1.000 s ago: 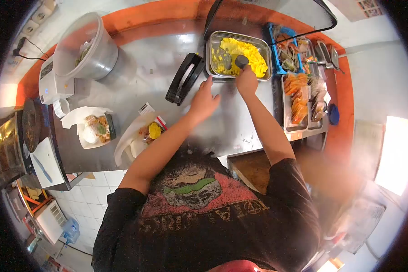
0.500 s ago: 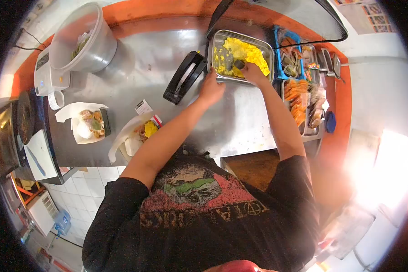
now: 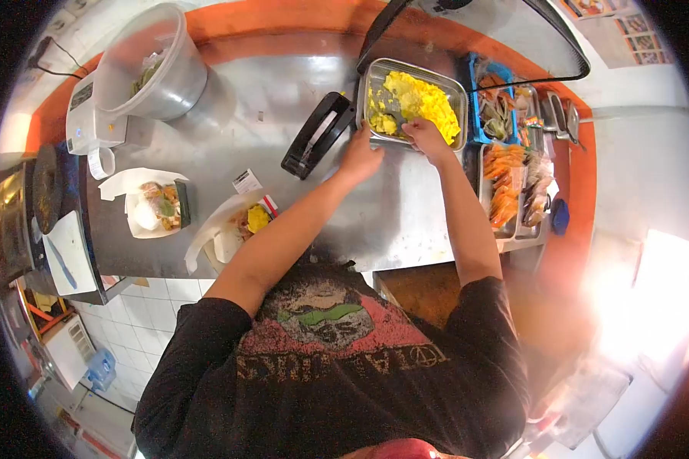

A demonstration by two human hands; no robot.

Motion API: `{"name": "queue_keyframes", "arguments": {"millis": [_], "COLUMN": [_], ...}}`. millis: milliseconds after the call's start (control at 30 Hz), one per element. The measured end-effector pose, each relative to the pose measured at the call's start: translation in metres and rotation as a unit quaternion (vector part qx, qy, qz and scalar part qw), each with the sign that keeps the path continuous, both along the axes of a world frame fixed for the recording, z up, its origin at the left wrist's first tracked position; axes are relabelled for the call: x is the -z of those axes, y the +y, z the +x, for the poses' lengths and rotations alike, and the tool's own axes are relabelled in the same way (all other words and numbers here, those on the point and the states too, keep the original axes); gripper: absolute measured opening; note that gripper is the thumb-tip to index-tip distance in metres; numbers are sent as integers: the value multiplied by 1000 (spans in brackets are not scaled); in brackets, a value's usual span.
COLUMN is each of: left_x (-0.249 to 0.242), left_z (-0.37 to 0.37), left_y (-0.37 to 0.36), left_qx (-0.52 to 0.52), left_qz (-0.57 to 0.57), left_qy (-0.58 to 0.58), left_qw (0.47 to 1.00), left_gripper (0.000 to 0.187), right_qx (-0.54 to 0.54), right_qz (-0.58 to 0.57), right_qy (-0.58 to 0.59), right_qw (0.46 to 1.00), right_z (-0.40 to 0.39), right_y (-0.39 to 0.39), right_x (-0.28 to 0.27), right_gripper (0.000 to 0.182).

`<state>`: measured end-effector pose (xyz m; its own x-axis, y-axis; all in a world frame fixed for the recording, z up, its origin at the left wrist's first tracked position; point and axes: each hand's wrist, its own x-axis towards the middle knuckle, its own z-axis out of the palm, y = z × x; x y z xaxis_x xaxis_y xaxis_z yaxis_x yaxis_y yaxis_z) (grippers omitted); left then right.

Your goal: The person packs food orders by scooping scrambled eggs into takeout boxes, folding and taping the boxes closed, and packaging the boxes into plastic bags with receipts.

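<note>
Yellow scrambled egg [image 3: 429,99] fills much of a rectangular metal tray [image 3: 390,139] at the back of the counter. My right hand [image 3: 430,139] reaches over the tray's near side, closed around a grey serving utensil [image 3: 396,117] whose end is in the egg; its exact kind is hard to make out. At the tray's near left corner, the fingers of my left hand [image 3: 362,157] grip the rim. A black long-handled lid or case [image 3: 314,138] lies just left of that hand. Below my left forearm stands an open takeaway box [image 3: 230,241] with egg inside.
Another open box [image 3: 155,210] with rice sits farther left. A clear plastic tub [image 3: 149,76] stands beside a white scale [image 3: 88,122]. Right of the tray are a blue basket [image 3: 478,92] and trays of bagged orange food [image 3: 505,172]. A black mesh cover [image 3: 375,34] rises behind.
My right hand has shifted slightly within the tray, and the utensil's end has moved through the egg. The left hand stays at the corner. The whole view has shifted a little.
</note>
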<state>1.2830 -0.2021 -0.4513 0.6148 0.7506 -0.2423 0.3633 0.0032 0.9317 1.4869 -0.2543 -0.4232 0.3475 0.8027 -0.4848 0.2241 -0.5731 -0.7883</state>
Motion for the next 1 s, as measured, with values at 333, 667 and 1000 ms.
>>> {"name": "queue_keyframes", "arguments": {"millis": [333,667,1000], "left_x": [-76,-167,-98], "left_z": [-136,-340,-382], "left_y": [-48,-49,-114], "left_qx": [129,-241,-156], "left_qz": [-53,496,396], "left_qy": [-113,277,129], "left_qw": [984,786,896], "left_gripper": [46,37,30], "right_qx": [175,81,-293], "right_qz": [124,72,-56], "right_qy": [232,429,291], "right_qw": [949,897,909], "right_z": [-3,-163,-437], "right_y": [-20,4,131], "right_x": [-15,-94,-73], "right_gripper": [20,13,19]}}
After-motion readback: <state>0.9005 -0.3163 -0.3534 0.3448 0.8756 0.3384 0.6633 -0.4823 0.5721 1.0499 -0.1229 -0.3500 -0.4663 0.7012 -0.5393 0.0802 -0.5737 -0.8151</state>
